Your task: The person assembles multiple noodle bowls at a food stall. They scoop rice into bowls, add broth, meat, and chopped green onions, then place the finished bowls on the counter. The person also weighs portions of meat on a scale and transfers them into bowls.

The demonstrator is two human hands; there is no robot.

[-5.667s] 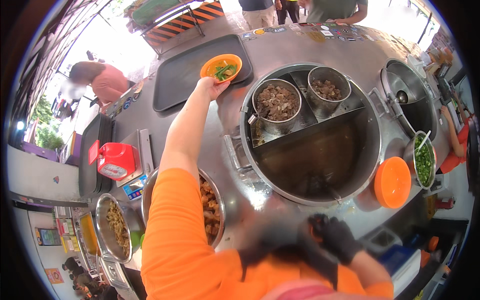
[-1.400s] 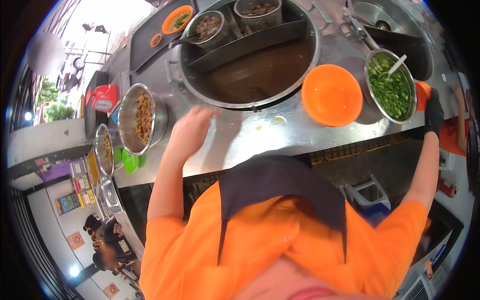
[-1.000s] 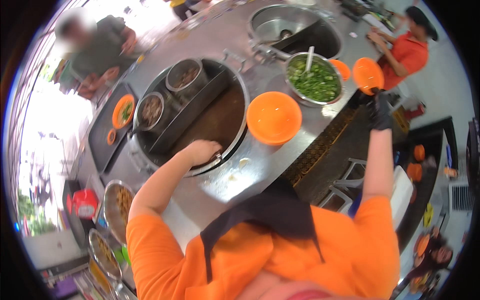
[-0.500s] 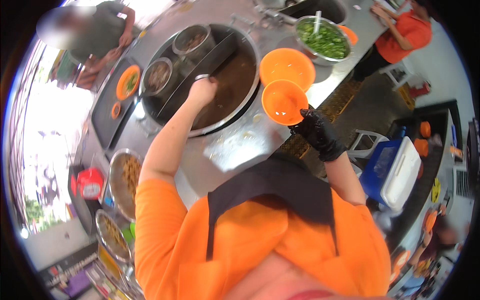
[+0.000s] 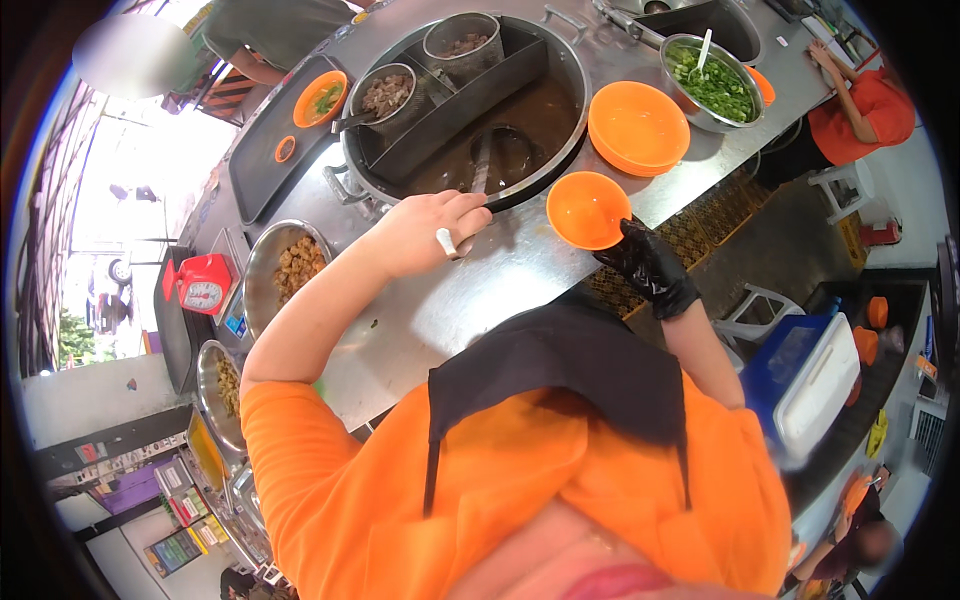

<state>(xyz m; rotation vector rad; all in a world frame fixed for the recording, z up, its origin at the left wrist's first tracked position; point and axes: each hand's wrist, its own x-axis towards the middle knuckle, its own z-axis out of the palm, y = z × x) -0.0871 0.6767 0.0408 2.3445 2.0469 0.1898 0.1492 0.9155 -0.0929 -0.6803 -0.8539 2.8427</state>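
At the pot (image 5: 568,75), six o'clock, left hand (image 5: 432,232) grips ladle (image 5: 484,165); right hand (image 5: 650,268), clamped on orange bowl (image 5: 588,210), should hold level.

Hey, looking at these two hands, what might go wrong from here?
The ladle in the left hand dips into brown liquid in the pot; lifting it out might drip onto the counter. The gloved right hand grips the orange bowl at one side, so added weight might tip it.

The left hand (image 5: 425,232) partly hides the ladle (image 5: 482,166); the top edge crops the far pot (image 5: 728,33).
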